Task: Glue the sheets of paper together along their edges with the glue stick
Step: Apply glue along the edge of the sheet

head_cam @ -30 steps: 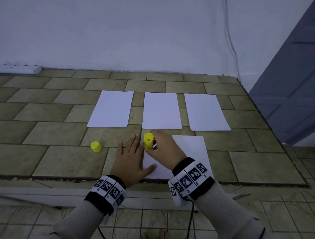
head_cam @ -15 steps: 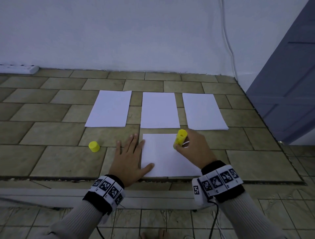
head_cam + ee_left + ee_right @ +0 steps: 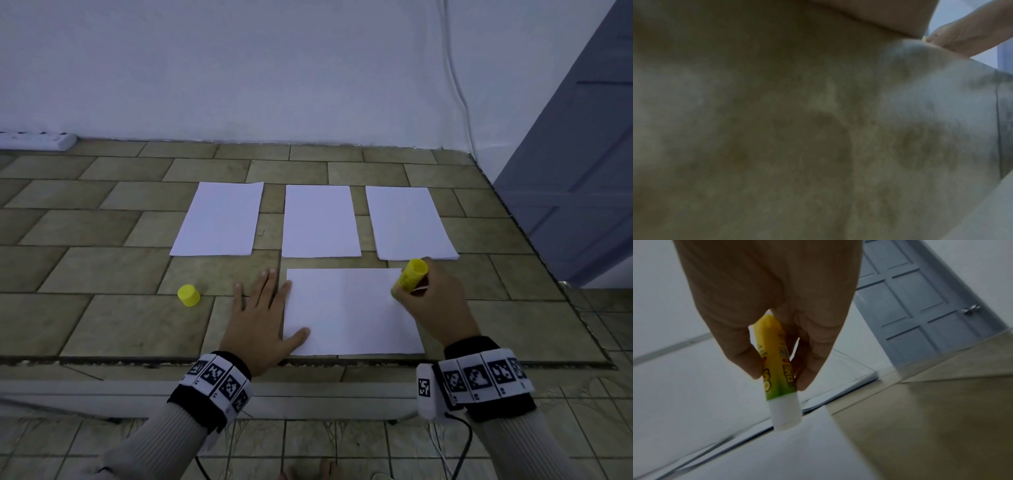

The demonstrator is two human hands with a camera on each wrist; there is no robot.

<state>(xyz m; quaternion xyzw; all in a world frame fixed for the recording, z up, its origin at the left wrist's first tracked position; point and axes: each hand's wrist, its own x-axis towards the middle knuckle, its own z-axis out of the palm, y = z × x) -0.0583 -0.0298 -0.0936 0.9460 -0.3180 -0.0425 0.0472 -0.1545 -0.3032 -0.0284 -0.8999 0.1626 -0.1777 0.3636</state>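
A white sheet [image 3: 346, 310] lies crosswise on the tiled ledge nearest me. My left hand [image 3: 260, 315] rests flat on the tiles, thumb and forefinger lying on the sheet's left edge. My right hand [image 3: 430, 305] grips the yellow glue stick [image 3: 411, 274], uncapped, its white glue end [image 3: 786, 416] down at the sheet's top right corner. Three more white sheets [image 3: 219, 219] [image 3: 320, 221] [image 3: 407, 222] lie in a row behind. The left wrist view is a blur of tile, with the right hand [image 3: 966, 37] at the top right.
The glue stick's yellow cap [image 3: 188, 295] stands on the tiles left of my left hand. A white power strip [image 3: 37, 140] lies by the wall at far left. A grey door [image 3: 582, 154] stands at the right, and the ledge's front edge [image 3: 137, 359] runs below the hands.
My right hand has drawn the glue stick rightward along the near sheet's top edge, from its left corner to its right corner. The left hand has stayed flat in place.
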